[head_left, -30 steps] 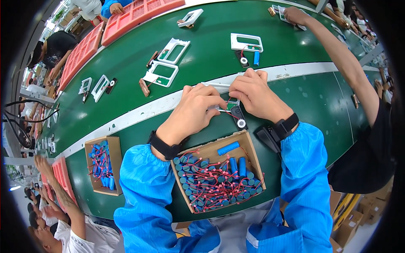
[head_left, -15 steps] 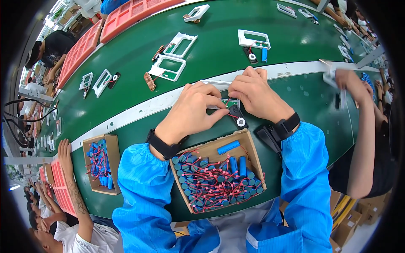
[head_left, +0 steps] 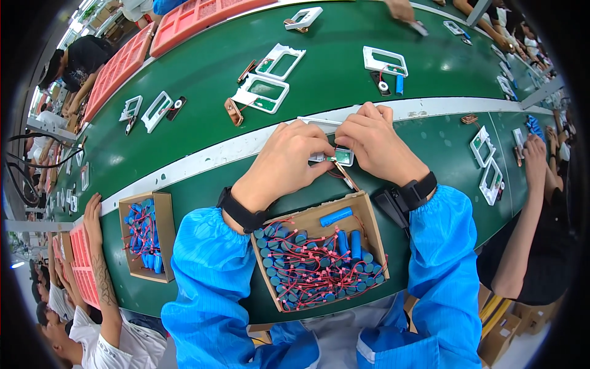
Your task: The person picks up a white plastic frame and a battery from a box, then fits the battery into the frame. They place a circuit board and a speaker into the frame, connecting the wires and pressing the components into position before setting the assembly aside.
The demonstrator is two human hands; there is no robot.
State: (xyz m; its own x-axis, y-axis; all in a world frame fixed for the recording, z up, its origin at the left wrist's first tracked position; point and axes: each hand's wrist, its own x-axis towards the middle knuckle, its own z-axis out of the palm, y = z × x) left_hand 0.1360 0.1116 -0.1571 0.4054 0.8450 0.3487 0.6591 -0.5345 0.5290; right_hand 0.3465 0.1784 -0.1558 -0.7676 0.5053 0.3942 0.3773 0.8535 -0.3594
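Observation:
Both my hands are closed over a white plastic housing with a green circuit board [head_left: 346, 158], just beyond a cardboard box [head_left: 287, 216]. My left hand [head_left: 294, 154] pinches the housing's left side near the middle, its fingertips covering part of it. From the right, my right hand [head_left: 376, 144] curls over the far edge of the housing, its fingertips mostly hidden. A thin brown-edged piece [head_left: 346, 177] hangs on red wires below the board, tilted on its edge. Blue cylindrical batteries [head_left: 355, 245] with red wires fill much of the box, and one battery [head_left: 336, 216] lies crosswise at its top.
Another box of batteries [head_left: 142, 237] stands left, beside a co-worker's arm [head_left: 104, 277]. White housings [head_left: 264, 93] lie on the green belt [head_left: 332, 37] beyond a white rail [head_left: 418, 109]. More housings [head_left: 483, 146] lie at right near another co-worker's arm [head_left: 522, 227]. A black object [head_left: 390, 206] sits by my right wrist.
The dark piece with the white disc has turned onto its edge between my hands. Housings on the belt have shifted right. The right co-worker's hand has moved away, leaving housings on the table.

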